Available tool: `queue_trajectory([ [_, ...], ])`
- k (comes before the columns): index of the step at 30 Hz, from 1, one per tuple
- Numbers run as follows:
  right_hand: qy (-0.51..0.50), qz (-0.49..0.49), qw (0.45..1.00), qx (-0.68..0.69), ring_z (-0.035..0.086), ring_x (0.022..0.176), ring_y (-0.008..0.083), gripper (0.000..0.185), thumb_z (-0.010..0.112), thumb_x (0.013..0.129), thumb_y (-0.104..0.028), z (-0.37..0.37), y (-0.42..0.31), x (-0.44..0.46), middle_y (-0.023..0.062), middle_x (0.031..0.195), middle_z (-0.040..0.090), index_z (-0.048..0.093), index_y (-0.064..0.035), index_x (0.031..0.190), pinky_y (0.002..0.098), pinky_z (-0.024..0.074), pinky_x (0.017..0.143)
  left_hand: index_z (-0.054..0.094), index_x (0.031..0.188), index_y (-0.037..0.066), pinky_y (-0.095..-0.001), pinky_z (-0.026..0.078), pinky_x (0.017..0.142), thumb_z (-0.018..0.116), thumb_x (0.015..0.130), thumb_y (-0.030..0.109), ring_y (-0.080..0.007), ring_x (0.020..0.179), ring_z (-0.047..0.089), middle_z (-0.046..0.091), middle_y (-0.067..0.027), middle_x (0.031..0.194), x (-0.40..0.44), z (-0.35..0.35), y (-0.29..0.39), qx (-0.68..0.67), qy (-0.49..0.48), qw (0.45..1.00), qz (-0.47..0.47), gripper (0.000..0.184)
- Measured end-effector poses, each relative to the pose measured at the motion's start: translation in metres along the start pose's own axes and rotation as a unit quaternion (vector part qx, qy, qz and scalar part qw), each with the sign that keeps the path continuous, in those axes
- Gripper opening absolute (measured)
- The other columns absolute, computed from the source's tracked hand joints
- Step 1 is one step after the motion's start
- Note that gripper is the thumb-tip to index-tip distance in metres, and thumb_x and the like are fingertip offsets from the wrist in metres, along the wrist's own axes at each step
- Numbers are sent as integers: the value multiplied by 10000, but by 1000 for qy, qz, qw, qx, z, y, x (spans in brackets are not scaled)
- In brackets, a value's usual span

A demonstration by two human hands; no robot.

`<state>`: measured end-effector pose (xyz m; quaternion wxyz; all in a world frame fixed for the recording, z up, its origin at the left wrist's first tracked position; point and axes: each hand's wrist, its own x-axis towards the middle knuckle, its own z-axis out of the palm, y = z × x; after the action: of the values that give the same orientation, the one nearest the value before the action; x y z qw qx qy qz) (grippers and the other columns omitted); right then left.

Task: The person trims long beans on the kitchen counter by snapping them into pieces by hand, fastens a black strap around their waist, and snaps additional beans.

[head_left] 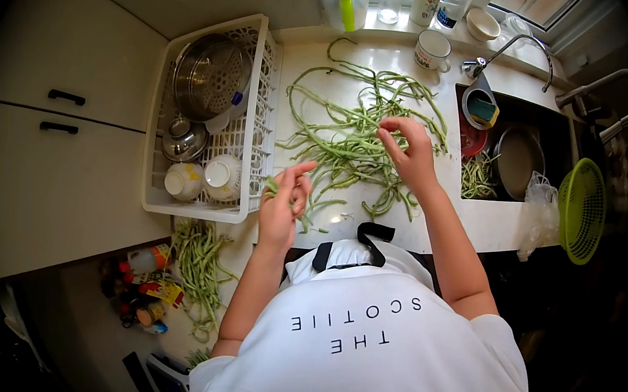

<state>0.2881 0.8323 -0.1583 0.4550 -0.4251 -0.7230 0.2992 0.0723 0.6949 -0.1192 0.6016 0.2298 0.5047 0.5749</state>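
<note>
Long green beans (pixel 358 136) lie in a tangled pile on the white counter (pixel 309 58). At the pile's left edge, my left hand (pixel 285 199) is curled round some green bean pieces, its index finger pointing out to the right. My right hand (pixel 409 149) is over the right part of the pile, thumb and index finger bent close together at the beans; whatever lies between the fingertips is too small to make out. Short bean bits lie on the counter near my left hand.
A white dish rack (pixel 250 143) with pots and bowls stands at left. More beans (pixel 199 268) lie at lower left, beside bottles. At right are a sink (pixel 556 149), a green basket (pixel 581 211) and a plastic bag (pixel 540 212). An enamel mug (pixel 432 50) stands behind the pile.
</note>
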Motion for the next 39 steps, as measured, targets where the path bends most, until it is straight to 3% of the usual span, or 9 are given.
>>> queue_trajectory([
  [2,-13,-54,998,-2,618,774,268,105,721,804,-100,-8,-29,-5,76,829,677,672,-65,889,354,449,739,484,1329,-22,-159,264,449,344,1073,323,-22,537,362,665,-85,1020,9,24,4,62,-23,998,10,452],
  [5,-66,-99,993,-13,602,698,249,109,731,796,-95,-13,-58,-22,64,774,645,666,-71,880,340,443,652,479,1354,-2,-151,278,458,346,1070,341,-19,560,391,613,-178,1271,21,48,15,-74,-65,995,15,465],
  [10,-106,-91,989,-47,530,574,224,117,742,800,-107,-18,-59,-41,44,694,574,679,-79,895,348,414,579,557,1078,49,-174,304,477,431,1054,315,-49,573,396,579,-26,852,33,41,23,-114,-95,981,125,296],
  [13,-90,-65,994,-22,521,572,196,134,729,814,-77,-23,-43,-51,51,697,565,704,-60,945,330,411,571,556,1051,41,-180,309,477,422,1055,325,-49,612,448,603,-42,880,29,39,35,-108,-18,980,166,314],
  [18,-84,14,994,75,458,530,135,153,712,829,-17,-18,-55,-58,48,713,550,713,-30,981,273,362,479,379,1446,61,-138,343,468,363,1069,299,-41,682,485,605,-181,1228,22,45,37,-52,-54,989,126,447],
  [21,-81,1,993,83,455,529,133,136,709,828,-13,-12,-63,-59,46,718,551,710,-23,964,277,358,476,355,1460,67,-130,336,458,371,1067,295,-33,666,468,604,-187,1219,18,48,34,-70,-50,989,124,454],
  [23,-88,12,992,92,473,543,159,122,706,838,-32,-11,-69,-58,55,709,543,704,-27,960,298,371,494,447,1382,75,-140,309,448,403,1060,284,-29,622,434,635,-124,1110,17,46,31,-66,-44,992,99,386],
  [26,-154,-28,987,42,533,646,263,167,676,872,-93,-14,-69,-53,91,721,547,686,-55,1034,365,414,586,581,1027,101,-191,219,433,450,1048,256,-29,511,332,596,-1,814,21,35,31,-93,-14,984,151,204],
  [39,-155,53,981,107,598,703,221,171,569,928,-53,-23,-34,-53,78,781,625,663,-24,1068,332,471,657,571,1101,64,-190,286,513,526,1018,287,-46,584,393,674,-118,1055,15,10,49,-64,81,971,215,242],
])
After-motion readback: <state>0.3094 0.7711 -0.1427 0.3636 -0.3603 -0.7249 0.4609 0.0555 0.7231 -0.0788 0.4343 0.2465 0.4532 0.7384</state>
